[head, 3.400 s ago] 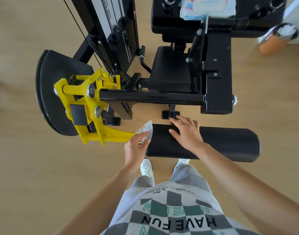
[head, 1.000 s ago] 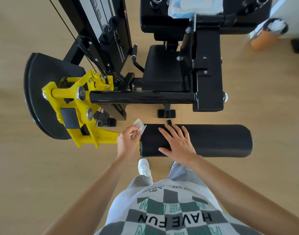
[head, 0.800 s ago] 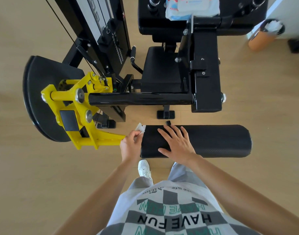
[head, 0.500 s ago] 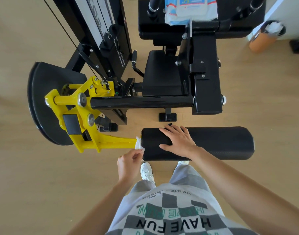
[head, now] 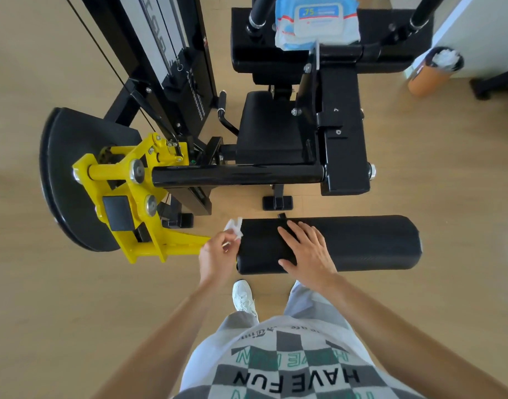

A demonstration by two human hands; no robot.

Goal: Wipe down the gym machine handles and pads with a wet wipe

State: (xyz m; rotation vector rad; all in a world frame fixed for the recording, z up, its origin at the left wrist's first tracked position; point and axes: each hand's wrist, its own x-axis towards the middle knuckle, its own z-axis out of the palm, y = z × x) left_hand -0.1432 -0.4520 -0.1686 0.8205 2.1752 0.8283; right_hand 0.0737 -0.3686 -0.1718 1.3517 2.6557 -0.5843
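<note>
A black roller pad [head: 362, 243] lies crosswise in front of me, fixed to a yellow lever arm [head: 160, 246] of the gym machine. My left hand [head: 216, 256] pinches a crumpled white wet wipe [head: 233, 228] at the pad's left end face. My right hand [head: 306, 249] rests flat on top of the pad near that end, fingers spread. Behind the pad are a glossy black crossbar [head: 238, 174] and the black seat [head: 270, 131].
A blue-and-white wet wipe pack [head: 316, 21] sits on the machine's back pad at the top. An orange bin [head: 432, 72] with used wipes stands at the upper right. The weight stack [head: 166, 53] and a black shield [head: 65, 180] stand left. Wooden floor surrounds the machine.
My left hand with the wipe moved down the pad's left end, then back up to its upper edge. My right hand stayed on the pad. The camera shifted slightly.
</note>
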